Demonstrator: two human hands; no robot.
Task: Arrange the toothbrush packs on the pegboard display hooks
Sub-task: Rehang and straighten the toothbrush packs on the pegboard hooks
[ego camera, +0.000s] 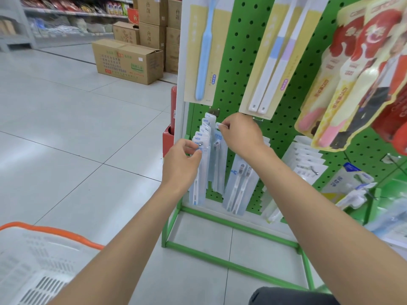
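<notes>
The left hand (181, 164) pinches the front pack (196, 192) of the row on the green pegboard (240, 51); the right hand (241, 134), fingers curled, pinches the top of another pack (218, 170) beside it

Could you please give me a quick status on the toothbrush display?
Left hand pinches front pack of hooked row. Right hand pinches top tab of single pack beside it, hooked or not unclear. Large packs hang just above right hand.
</notes>
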